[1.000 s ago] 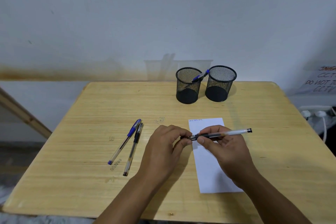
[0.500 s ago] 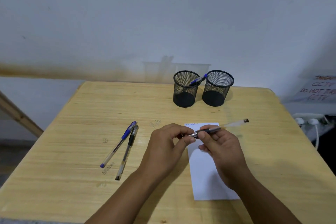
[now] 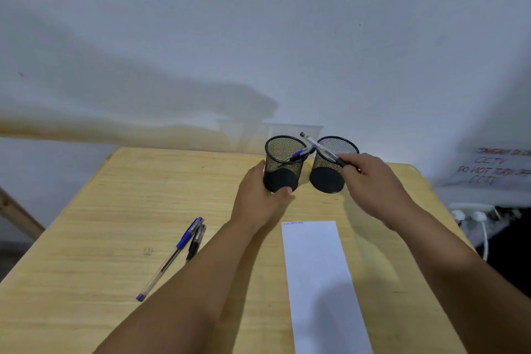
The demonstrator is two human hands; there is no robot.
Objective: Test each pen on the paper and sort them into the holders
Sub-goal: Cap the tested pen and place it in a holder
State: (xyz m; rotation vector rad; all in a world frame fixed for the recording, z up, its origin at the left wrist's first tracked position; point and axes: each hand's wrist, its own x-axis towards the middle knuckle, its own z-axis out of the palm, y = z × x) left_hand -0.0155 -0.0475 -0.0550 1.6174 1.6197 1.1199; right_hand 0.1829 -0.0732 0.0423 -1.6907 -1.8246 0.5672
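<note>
Over the right holder (image 3: 330, 169), right hand (image 3: 370, 181) fingers (image 3: 349, 163) pinch a pen (image 3: 319, 148).

Two holders stand side by side near the far edge of a table (image 3: 100, 210). The left holder (image 3: 283, 164) has a pen (image 3: 298, 154) inside it, leaning toward the right holder (image 3: 330, 167). The left hand (image 3: 258, 201) wraps around the left holder's base from the near left. The right hand (image 3: 373, 181), just right of the right holder, holds a second pen (image 3: 319, 148) slanted across that holder's rim. A sheet of paper (image 3: 316, 282) lies in front of the holders, between the forearms. Two more pens (image 3: 184, 250) lie side by side to the left of the paper.
</note>
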